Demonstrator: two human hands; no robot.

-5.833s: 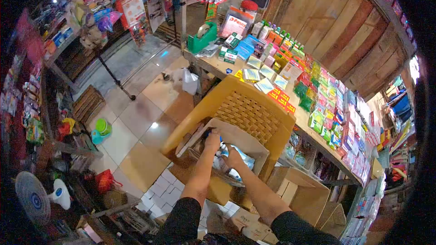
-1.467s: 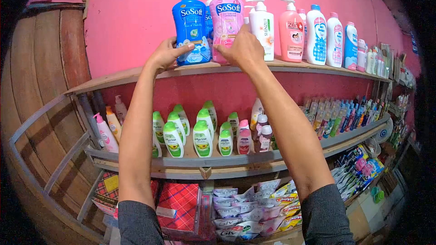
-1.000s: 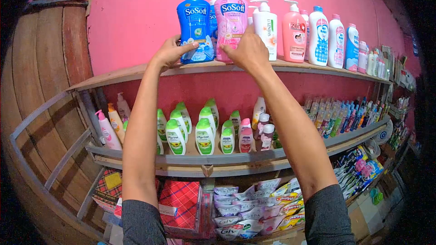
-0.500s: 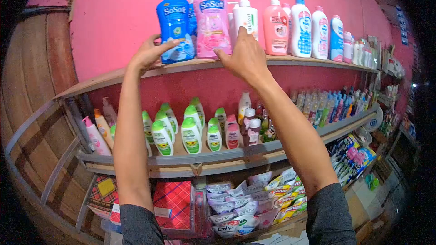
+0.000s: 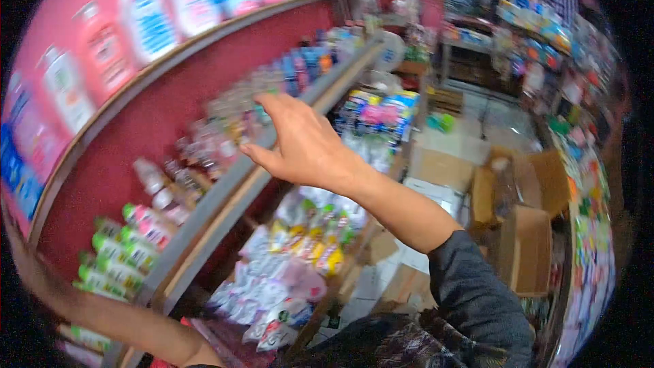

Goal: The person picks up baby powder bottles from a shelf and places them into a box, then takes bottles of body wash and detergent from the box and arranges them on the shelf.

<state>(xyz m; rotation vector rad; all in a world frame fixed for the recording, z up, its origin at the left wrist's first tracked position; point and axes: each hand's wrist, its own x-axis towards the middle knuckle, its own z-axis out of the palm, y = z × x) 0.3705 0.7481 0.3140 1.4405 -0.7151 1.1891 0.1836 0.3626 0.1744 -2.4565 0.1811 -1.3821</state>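
My right hand (image 5: 293,138) is in front of the middle shelf's grey rail (image 5: 225,184), thumb and fingers apart, holding nothing. Only my left forearm (image 5: 122,320) shows at the lower left; the hand itself cannot be made out at the frame's edge. On the upper shelf stand a blue bottle (image 5: 20,170), a pink bottle (image 5: 37,126), a white pump bottle (image 5: 68,92), a salmon bottle (image 5: 105,51) and white bottles (image 5: 148,19). Green-capped bottles (image 5: 119,259) and small blurred bottles (image 5: 245,99) line the middle shelf.
Below the rail lie white and yellow packs (image 5: 306,238). Open cardboard boxes (image 5: 528,232) stand on the floor at right, near flat cardboard (image 5: 443,169). Crowded shelves of goods (image 5: 589,232) run along the far right.
The view has swung right, showing the aisle and boxes. My right hand has left the pink bottle and opened. My left hand, earlier at the blue bottle, has dropped out of clear sight.
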